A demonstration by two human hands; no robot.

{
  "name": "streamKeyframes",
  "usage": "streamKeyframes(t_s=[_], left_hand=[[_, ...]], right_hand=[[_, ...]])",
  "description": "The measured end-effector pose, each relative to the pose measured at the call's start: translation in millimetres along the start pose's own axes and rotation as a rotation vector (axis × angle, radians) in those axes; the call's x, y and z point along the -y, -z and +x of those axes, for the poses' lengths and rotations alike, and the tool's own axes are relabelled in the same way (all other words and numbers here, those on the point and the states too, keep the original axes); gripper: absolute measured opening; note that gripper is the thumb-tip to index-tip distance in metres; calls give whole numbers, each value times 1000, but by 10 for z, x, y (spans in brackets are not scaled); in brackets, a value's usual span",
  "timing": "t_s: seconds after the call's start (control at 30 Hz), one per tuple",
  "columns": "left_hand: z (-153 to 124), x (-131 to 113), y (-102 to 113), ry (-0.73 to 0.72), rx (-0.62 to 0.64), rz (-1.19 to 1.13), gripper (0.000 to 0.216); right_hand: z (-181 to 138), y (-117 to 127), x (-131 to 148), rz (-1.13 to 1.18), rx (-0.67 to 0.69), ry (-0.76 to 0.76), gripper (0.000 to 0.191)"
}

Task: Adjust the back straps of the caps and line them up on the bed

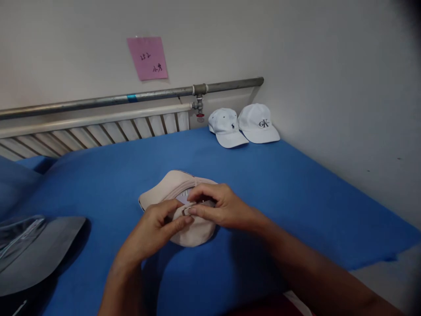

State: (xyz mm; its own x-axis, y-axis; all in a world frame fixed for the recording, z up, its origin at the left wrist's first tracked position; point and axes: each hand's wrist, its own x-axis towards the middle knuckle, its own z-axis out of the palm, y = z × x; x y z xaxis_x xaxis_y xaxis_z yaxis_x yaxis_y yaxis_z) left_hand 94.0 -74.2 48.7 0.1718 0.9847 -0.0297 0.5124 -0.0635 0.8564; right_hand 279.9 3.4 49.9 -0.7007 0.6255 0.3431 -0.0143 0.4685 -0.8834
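Observation:
A pale beige baseball cap (194, 232) lies upside down on the blue-covered table, its brim pointing away to the left. At its rear strap a small metal buckle (183, 211) shows between my hands. My left hand (156, 226) pinches the strap from the left, thumb and forefinger beside the buckle. From the right, my right hand (215, 204) grips the strap with thumb and forefinger, close to the left fingertips. The fingers hide part of the strap and the cap's opening.
Two white caps, one with a small horse logo (227, 127) and one lettered CK (258, 123), sit at the back right. A grey cap (42, 250) lies at the near left. Behind the blue table (296, 197) are a radiator (98, 131), a pipe (95, 100) and a pink note (148, 58).

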Motion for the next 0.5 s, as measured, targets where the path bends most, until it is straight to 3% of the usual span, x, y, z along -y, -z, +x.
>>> streamKeyframes(t_s=[0.2,0.5], left_hand=[[-34,102,106,99,46,-347,23],[-54,176,138,64,-19,-374,19]], right_hand=[[16,165,-103,140,12,-137,14],[35,234,-184,339,0,-182,15]])
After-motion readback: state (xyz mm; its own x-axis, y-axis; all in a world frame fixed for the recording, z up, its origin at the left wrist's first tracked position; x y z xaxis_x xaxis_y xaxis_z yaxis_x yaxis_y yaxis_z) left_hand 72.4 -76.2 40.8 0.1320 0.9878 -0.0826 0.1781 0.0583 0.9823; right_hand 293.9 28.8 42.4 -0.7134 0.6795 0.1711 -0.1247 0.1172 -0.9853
